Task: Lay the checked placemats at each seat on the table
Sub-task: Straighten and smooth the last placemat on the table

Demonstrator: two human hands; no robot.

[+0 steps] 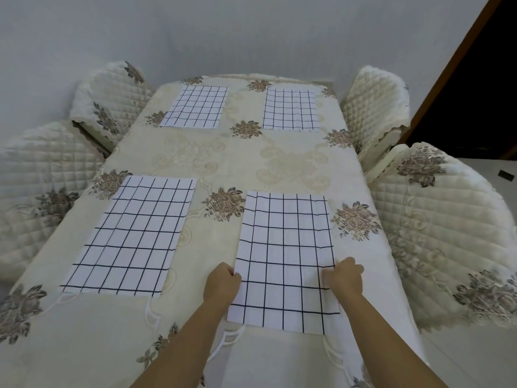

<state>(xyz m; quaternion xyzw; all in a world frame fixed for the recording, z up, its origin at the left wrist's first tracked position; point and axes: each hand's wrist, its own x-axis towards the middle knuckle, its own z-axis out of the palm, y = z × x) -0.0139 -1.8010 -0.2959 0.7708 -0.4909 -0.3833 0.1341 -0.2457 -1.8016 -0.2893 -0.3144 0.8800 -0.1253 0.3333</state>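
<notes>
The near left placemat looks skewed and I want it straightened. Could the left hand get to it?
Probably yes. The left hand grips the near right placemat by its edge, and only bare tablecloth lies between it and the near left placemat. It must let go first.

Grey wall (251,29), dark doorway (475,93), pale floor (475,165)

1. Near-right placemat (284,256): white cloth with a thin dark grid, lying flat on the table (237,163), long side pointing away from the near edge. The left hand (222,284) pinches its left edge and the right hand (345,278) grips its right edge.
2. Near-left placemat (128,236): same check, flat, sitting a bit slanted.
3. Far-left placemat (195,106): flat at the far end, also slightly slanted.
4. Far-right placemat (291,109): flat, pretty much square-on, with a gap between it and number 3.
</notes>
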